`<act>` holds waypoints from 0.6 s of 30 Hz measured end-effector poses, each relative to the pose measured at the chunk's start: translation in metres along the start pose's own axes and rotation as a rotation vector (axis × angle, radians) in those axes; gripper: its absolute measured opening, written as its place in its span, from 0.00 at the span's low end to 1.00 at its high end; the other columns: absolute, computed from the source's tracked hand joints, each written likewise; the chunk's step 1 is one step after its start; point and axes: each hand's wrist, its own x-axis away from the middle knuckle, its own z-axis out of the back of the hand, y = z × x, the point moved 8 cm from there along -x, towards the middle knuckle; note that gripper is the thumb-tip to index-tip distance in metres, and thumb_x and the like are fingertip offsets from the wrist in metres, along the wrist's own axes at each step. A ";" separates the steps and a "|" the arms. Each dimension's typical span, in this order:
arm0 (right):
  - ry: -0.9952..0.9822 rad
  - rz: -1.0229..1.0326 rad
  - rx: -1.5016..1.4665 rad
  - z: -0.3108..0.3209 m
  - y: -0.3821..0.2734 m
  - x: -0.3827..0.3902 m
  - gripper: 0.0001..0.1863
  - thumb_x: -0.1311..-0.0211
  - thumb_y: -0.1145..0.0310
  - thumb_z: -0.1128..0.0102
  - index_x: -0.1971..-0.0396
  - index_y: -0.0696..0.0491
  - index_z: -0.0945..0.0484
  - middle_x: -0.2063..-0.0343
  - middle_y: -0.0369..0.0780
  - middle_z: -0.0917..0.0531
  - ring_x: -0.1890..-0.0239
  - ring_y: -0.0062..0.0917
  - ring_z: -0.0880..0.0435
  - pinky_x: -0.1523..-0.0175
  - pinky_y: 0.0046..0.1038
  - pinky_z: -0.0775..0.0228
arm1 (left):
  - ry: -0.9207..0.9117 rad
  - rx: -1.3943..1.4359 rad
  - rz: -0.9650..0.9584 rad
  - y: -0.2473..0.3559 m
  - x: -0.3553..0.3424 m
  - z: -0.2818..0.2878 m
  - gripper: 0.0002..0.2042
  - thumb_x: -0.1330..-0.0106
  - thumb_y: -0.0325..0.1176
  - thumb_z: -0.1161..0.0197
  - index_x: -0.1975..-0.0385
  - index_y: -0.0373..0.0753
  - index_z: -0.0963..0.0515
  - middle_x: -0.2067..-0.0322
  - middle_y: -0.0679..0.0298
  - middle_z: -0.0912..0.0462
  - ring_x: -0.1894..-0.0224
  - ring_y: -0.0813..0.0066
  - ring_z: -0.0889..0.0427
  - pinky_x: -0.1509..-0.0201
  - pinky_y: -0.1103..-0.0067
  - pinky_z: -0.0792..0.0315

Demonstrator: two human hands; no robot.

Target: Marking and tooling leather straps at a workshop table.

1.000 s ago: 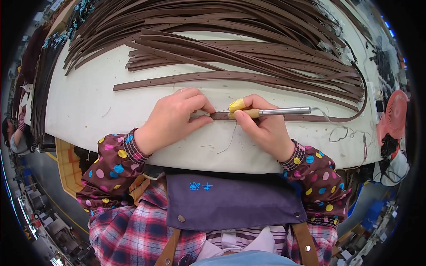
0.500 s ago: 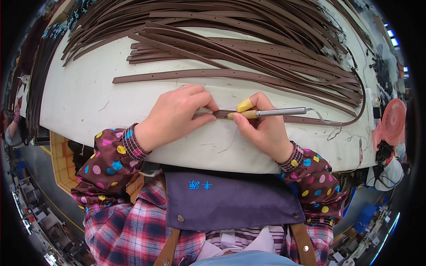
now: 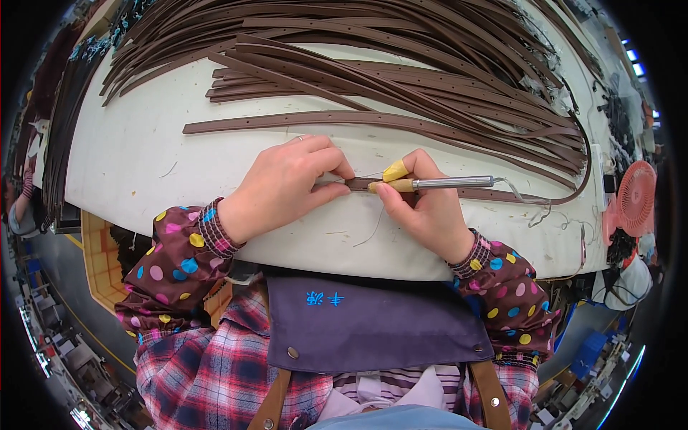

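A brown strap [image 3: 362, 184] lies crosswise beneath my fingers on the white table [image 3: 136, 165]. My left hand [image 3: 290, 183] pinches it at the middle, a fine thread near the fingertips. My right hand [image 3: 423, 211], yellow wrapping on a fingertip, is closed on a slim tool [image 3: 455, 182] with a wooden front part and a metal rear, a wire trailing from its end. The tool's front is over the strap just right of my left fingertips; its very tip is hard to make out. A loose dark thread hangs below the strap.
Many punched brown straps [image 3: 387, 72] cover the table's back half; dark straps hang at its left. A pink fan [image 3: 636, 197] and white bag [image 3: 631, 285] are at the right. An orange crate [image 3: 100, 265] sits below the left edge. Another person [image 3: 23, 208] is at the far left.
The whole view has shifted slightly, with the straps higher in the picture. Both hands keep their grips, my left fingertips a little farther right. Little differs over the last half second.
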 end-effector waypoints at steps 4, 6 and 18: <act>0.000 0.001 0.000 0.000 0.000 0.000 0.12 0.41 0.71 0.36 0.68 0.56 0.33 0.79 0.33 0.26 0.79 0.11 0.30 0.75 0.16 0.37 | -0.007 -0.004 0.009 0.000 0.000 0.000 0.08 0.49 0.30 0.31 0.69 0.42 0.21 0.72 0.67 0.25 0.71 0.70 0.26 0.68 0.76 0.29; -0.002 -0.002 0.000 0.000 0.001 0.000 0.12 0.41 0.71 0.36 0.68 0.56 0.33 0.79 0.33 0.26 0.79 0.12 0.30 0.75 0.17 0.37 | -0.006 -0.002 0.009 0.000 0.000 0.000 0.08 0.49 0.30 0.31 0.69 0.42 0.21 0.72 0.67 0.26 0.71 0.70 0.26 0.69 0.76 0.30; -0.005 -0.001 0.020 0.000 0.000 0.000 0.12 0.41 0.71 0.36 0.68 0.56 0.33 0.79 0.34 0.25 0.79 0.12 0.29 0.75 0.17 0.36 | -0.005 0.006 0.009 0.000 0.000 0.000 0.09 0.49 0.30 0.30 0.69 0.42 0.21 0.71 0.67 0.25 0.71 0.70 0.26 0.68 0.76 0.30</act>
